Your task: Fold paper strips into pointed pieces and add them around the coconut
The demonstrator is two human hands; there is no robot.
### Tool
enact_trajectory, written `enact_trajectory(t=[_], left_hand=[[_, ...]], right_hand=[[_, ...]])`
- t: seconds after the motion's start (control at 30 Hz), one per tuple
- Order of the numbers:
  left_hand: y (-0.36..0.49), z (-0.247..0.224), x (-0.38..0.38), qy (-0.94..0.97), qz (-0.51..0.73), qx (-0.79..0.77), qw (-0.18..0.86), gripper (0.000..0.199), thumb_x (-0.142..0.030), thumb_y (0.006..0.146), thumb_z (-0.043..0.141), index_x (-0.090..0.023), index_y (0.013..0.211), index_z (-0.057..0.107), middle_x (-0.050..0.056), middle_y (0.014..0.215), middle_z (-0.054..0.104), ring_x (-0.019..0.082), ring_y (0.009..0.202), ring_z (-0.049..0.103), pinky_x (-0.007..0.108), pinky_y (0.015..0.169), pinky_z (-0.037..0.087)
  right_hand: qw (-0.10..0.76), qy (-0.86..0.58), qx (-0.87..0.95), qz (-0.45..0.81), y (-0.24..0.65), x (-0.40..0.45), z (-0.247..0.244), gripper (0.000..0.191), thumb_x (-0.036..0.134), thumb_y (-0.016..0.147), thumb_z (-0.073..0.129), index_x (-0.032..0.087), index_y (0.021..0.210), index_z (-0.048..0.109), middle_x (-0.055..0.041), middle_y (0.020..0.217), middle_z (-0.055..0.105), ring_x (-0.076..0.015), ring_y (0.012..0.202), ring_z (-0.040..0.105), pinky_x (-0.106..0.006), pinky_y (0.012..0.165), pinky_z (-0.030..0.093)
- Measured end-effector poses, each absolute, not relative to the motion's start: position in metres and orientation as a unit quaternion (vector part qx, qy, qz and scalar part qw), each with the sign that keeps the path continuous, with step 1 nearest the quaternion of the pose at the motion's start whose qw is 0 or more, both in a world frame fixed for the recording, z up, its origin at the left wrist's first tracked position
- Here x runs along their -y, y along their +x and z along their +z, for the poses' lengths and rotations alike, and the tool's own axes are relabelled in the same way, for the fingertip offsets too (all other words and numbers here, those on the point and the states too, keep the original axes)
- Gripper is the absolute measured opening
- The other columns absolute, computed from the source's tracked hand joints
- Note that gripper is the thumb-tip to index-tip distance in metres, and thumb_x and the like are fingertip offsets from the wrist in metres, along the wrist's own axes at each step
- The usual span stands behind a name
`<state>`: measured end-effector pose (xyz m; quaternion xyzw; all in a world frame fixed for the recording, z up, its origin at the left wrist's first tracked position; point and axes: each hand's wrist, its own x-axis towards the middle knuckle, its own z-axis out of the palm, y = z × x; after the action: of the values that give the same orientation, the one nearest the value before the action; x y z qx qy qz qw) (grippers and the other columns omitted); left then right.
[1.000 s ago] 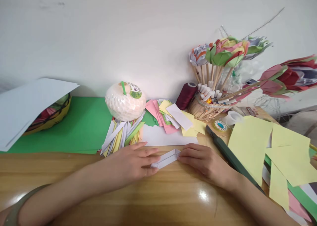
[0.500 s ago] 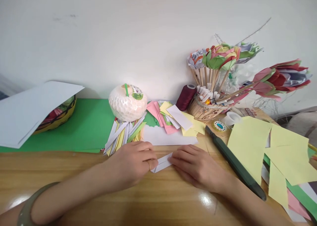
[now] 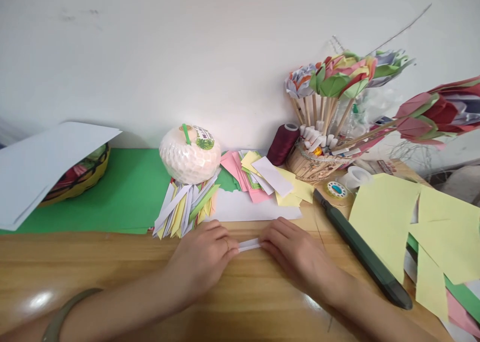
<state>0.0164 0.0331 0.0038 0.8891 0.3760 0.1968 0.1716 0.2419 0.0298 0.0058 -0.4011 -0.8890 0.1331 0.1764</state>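
Note:
A narrow folded strip of white paper (image 3: pixel 249 244) stretches between my two hands, just above the wooden table. My left hand (image 3: pixel 206 254) pinches its left end, with a ring on one finger. The right end is pinched by my right hand (image 3: pixel 294 247). Behind my left hand lies a pile of folded white, yellow and green strips (image 3: pixel 183 209). Beyond both hands is a white sheet (image 3: pixel 240 207), with pink, yellow and white paper slips (image 3: pixel 272 174) on its back part.
A white textured round object (image 3: pixel 190 157) stands behind the strips. At right are a dark green cutter-like tool (image 3: pixel 363 249), yellow sheets (image 3: pixel 384 217), a maroon thread spool (image 3: pixel 283 144) and a basket (image 3: pixel 309 164) of paper flowers. Green sheets (image 3: pixel 127 192) and another basket (image 3: pixel 88 182) lie left.
The white paper between my hands now looks narrower, its wide face folded up. Both hands still pinch its ends. The camera view has shifted slightly.

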Motion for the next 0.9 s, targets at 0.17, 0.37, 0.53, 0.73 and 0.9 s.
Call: enact_trajectory(t=[0.17, 0.37, 0.53, 0.73, 0.9], left_hand=[[0.022, 0.014, -0.034, 0.843, 0.1, -0.483, 0.215, 0.013, -0.011, 0.086, 0.05, -0.017, 0.079, 0.059, 0.0, 0.08, 0.065, 0.019, 0.081, 0.058, 0.031, 0.07, 0.044], [0.023, 0.014, -0.034, 0.861, 0.08, -0.475, 0.166, 0.01, -0.014, 0.085, 0.049, -0.018, 0.078, 0.054, 0.0, 0.081, 0.061, 0.019, 0.079, 0.056, 0.03, 0.065, 0.043], [0.024, 0.01, -0.031, 0.866, 0.096, -0.466, 0.156, 0.008, -0.015, 0.085, 0.049, -0.019, 0.083, 0.055, 0.001, 0.086, 0.059, 0.02, 0.08, 0.056, 0.031, 0.066, 0.044], [0.024, 0.009, -0.034, 0.859, 0.137, -0.452, 0.199, 0.008, -0.015, 0.081, 0.057, -0.018, 0.076, 0.054, 0.0, 0.08, 0.06, 0.019, 0.079, 0.056, 0.03, 0.067, 0.044], [0.026, 0.008, -0.032, 0.819, 0.198, -0.454, 0.29, 0.005, -0.017, 0.082, 0.055, -0.018, 0.078, 0.058, -0.001, 0.074, 0.065, 0.016, 0.071, 0.06, 0.028, 0.065, 0.044]], right_hand=[[0.165, -0.465, 0.859, 0.139, 0.238, -0.034, 0.001, 0.01, 0.013, 0.088, 0.054, 0.019, 0.08, 0.052, -0.0029, 0.081, 0.057, -0.018, 0.074, 0.054, -0.028, 0.062, 0.045], [0.174, -0.468, 0.853, 0.151, 0.237, -0.033, 0.004, 0.01, 0.012, 0.087, 0.054, 0.019, 0.081, 0.051, -0.0034, 0.084, 0.056, -0.0172, 0.074, 0.055, -0.028, 0.062, 0.046], [0.163, -0.469, 0.849, 0.18, 0.238, -0.033, 0.009, 0.019, 0.006, 0.077, 0.063, 0.019, 0.081, 0.05, -0.0035, 0.086, 0.056, -0.0184, 0.078, 0.054, -0.029, 0.065, 0.046], [0.201, -0.456, 0.835, 0.233, 0.236, -0.028, 0.012, 0.019, 0.003, 0.078, 0.059, 0.019, 0.076, 0.049, -0.0005, 0.076, 0.056, -0.0155, 0.071, 0.052, -0.025, 0.061, 0.042], [0.223, -0.375, 0.863, 0.256, 0.231, -0.021, 0.018, 0.016, 0.016, 0.094, 0.045, 0.018, 0.097, 0.061, -0.0047, 0.083, 0.062, -0.0155, 0.075, 0.056, -0.025, 0.065, 0.045]])
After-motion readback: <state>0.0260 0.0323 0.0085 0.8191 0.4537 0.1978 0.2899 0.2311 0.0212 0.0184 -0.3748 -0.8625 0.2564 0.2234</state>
